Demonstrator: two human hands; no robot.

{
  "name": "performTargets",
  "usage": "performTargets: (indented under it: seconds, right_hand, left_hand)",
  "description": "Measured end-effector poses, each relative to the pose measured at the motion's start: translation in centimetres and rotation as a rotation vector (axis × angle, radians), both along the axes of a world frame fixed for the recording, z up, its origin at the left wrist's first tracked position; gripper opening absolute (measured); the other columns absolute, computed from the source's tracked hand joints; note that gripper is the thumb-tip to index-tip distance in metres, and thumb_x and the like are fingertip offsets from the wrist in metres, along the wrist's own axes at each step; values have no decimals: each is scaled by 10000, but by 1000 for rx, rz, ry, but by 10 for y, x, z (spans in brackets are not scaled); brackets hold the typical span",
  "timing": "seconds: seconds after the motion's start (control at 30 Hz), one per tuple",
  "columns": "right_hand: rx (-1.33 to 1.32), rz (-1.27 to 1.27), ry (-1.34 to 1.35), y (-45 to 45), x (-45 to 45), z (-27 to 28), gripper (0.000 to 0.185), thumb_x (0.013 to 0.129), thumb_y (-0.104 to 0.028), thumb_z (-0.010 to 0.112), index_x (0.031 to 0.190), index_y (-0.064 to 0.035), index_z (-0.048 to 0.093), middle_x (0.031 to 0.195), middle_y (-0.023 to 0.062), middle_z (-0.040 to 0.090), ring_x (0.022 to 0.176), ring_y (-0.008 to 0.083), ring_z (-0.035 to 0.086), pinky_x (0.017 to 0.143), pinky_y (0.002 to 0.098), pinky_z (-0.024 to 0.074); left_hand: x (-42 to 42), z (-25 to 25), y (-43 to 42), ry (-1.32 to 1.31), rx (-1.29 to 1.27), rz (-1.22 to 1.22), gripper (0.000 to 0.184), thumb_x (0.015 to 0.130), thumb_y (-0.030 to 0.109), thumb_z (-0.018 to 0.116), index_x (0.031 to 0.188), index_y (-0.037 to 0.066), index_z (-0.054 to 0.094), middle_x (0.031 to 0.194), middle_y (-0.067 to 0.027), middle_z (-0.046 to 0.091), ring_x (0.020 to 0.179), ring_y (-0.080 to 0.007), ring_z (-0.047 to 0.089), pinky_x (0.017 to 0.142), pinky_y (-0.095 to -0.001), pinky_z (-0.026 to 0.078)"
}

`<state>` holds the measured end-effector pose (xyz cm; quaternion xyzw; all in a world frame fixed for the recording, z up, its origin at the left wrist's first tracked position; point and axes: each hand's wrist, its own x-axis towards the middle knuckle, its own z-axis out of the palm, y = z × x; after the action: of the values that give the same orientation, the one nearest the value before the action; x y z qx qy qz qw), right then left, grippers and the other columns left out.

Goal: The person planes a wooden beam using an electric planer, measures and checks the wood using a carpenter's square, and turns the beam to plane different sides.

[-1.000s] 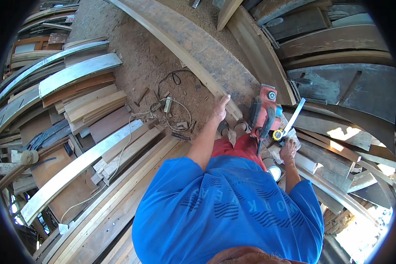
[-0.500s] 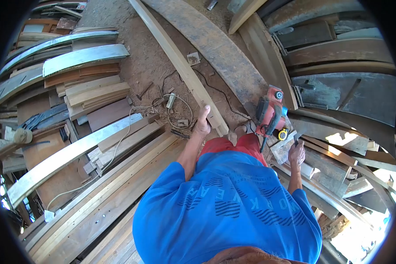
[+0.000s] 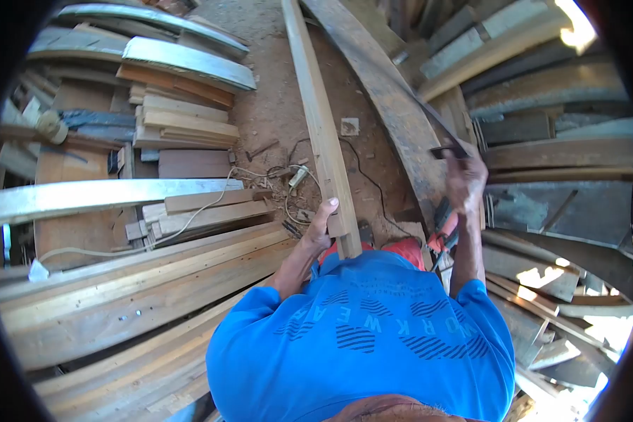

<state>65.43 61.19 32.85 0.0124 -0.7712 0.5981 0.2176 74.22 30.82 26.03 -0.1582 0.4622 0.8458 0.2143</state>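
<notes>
1. One view only: a camera worn on the person's head, looking forward and steeply down.
2. The blue shirt [image 3: 359,330] is nearest the lens, filling the lower middle, seen from above.
3. Beyond it, at a middle distance, are the left hand [image 3: 322,224], left of centre, and the right hand [image 3: 466,179], right of centre.
4. A wooden beam [image 3: 313,119] runs from in front of the shirt to the top edge, showing the forward direction; the dirt floor [image 3: 260,116] lies farther below.
5. The wide, rounded lens takes in stacked timber [image 3: 190,130] at left and planks [image 3: 548,151] at right, with blackened corners.
</notes>
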Motion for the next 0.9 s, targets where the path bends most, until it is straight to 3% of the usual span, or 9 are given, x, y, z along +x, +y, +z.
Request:
performTargets:
  seconds: [0.1, 0.2, 0.27, 0.47, 0.63, 0.67, 0.77, 0.83, 0.9]
  right_hand:
    - [-77, 304, -157, -73, -15, 3, 148, 907, 35, 682, 1048, -11, 692, 796, 18, 686, 731, 92, 612, 710, 284, 519]
    - [77, 472, -143, -138, -16, 16, 127, 880, 8, 715, 994, -21, 668, 761, 115, 660, 682, 103, 553, 668, 315, 509]
    - [166, 562, -62, -169, -17, 15, 114, 881, 13, 698, 987, -16, 665, 774, 157, 654, 693, 151, 613, 662, 350, 508]
    - [207, 664, -70, -199, -11, 10, 99, 908, 10, 671, 1005, -12, 679, 823, 158, 712, 726, 173, 681, 675, 355, 538]
    - [219, 712, -146, -191, -13, 9, 130, 920, 40, 667, 1042, -6, 678, 811, 82, 715, 739, 102, 632, 710, 318, 538]
    - [237, 707, -128, -191, -14, 7, 124, 921, 38, 666, 1037, -5, 677, 811, 82, 715, 743, 106, 636, 712, 321, 538]
    - [283, 688, -108, -189, -17, 3, 112, 915, 18, 671, 1025, -4, 673, 830, 123, 716, 754, 181, 667, 712, 355, 540]
    - [307, 674, -134, -186, -20, 4, 121, 899, -13, 681, 1019, -5, 671, 865, 203, 718, 764, 320, 716, 705, 408, 542]
    - [290, 677, -135, -186, -22, 1, 93, 905, 3, 677, 998, 2, 668, 833, 157, 715, 756, 214, 686, 706, 372, 538]
  left_hand:
    - [22, 19, -39, 4, 14, -77, 665, 878, 504, 628, 1324, 22, 524, 1071, -118, 639, 956, -215, 663, 815, -393, 568]
    - [47, 51, -52, 14, -13, -72, 666, 883, 522, 619, 1316, 24, 527, 1065, -117, 637, 949, -208, 660, 802, -381, 566]
    - [61, 60, -52, -5, -47, -32, 653, 890, 537, 612, 1297, 32, 537, 1050, -109, 632, 928, -197, 653, 778, -368, 562]
    - [73, 14, -48, 115, -185, 33, 579, 945, 585, 563, 1220, 76, 555, 995, -69, 605, 886, -146, 611, 740, -337, 533]
    - [66, 31, -44, 159, -186, -101, 951, 1018, 523, 429, 1602, -43, -64, 1685, -218, 38, 1565, -301, 1, 1260, -392, 29]
    - [65, 28, -44, 170, -201, -113, 956, 1021, 532, 419, 1598, -52, -70, 1685, -223, 27, 1566, -304, -13, 1261, -392, 21]
    - [62, 20, -42, 183, -207, -127, 965, 1026, 544, 402, 1587, -65, -94, 1687, -234, -15, 1566, -312, -54, 1261, -395, 5]
    - [61, 6, -42, 177, -224, -101, 853, 1011, 580, 433, 1515, -19, 93, 1474, -168, 170, 1369, -254, 142, 1123, -364, 160]
    - [64, -12, -42, 186, -263, -59, 733, 988, 628, 482, 1426, 50, 375, 1181, -72, 469, 1100, -169, 451, 934, -322, 395]
